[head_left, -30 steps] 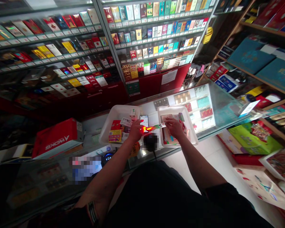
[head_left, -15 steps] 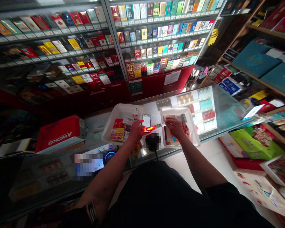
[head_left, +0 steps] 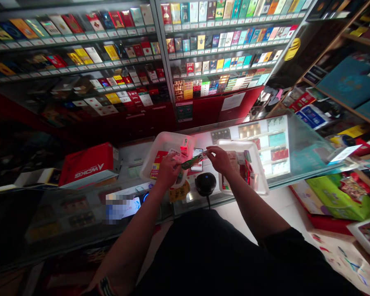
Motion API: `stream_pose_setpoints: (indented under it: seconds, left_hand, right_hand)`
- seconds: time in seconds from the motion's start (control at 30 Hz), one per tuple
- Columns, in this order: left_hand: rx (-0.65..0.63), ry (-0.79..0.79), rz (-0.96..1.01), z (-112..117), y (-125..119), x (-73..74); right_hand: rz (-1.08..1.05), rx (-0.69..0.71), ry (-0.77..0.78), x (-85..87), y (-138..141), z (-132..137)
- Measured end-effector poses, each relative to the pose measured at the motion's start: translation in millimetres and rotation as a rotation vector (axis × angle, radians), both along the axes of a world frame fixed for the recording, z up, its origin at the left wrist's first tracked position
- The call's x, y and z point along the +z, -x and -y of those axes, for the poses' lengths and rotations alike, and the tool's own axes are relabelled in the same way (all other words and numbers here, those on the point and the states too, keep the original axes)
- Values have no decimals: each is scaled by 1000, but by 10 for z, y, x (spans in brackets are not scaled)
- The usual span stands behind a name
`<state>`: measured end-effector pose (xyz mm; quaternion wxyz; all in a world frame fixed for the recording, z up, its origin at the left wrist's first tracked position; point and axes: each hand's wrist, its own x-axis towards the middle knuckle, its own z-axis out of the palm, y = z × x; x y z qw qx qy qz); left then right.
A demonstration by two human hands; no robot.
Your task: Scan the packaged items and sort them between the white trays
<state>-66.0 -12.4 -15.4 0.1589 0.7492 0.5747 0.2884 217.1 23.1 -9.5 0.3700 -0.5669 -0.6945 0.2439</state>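
I stand at a glass counter (head_left: 296,142) in a shop. My left hand (head_left: 168,169) is closed on a long green and red printed strip (head_left: 191,161), held over the gap between two white trays. My right hand (head_left: 219,159) pinches the strip's far end near a small phone (head_left: 197,159) lying on the counter. The left tray (head_left: 160,146) holds red and yellow packets and cards. The right tray (head_left: 260,181) holds more cards and small packs. A round black scanner (head_left: 205,183) sits on the counter just below my hands.
Shelves of cigarette packs (head_left: 203,49) fill the wall behind the counter. A red box (head_left: 88,164) lies on the counter at the left, beside a small lit screen (head_left: 123,205). Wooden shelves with boxed goods (head_left: 342,82) stand on the right; green boxes (head_left: 336,193) sit on the floor.
The strip has moved left and tilted, out of the scanner's red light, which no longer glows on it. Both hands shifted slightly left. The camera has tilted.
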Motion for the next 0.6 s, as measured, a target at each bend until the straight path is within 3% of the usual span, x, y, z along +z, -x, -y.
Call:
stream_pose_setpoints:
  seconds: [0.27,0.6]
  left_hand:
    - [106,11,-72,234,428,-162]
    - [154,28,-156,381,596,-434]
  right_hand:
    - [160,132,-17,-36,605,-173]
    - [244,192,-11,-81,1064,-191]
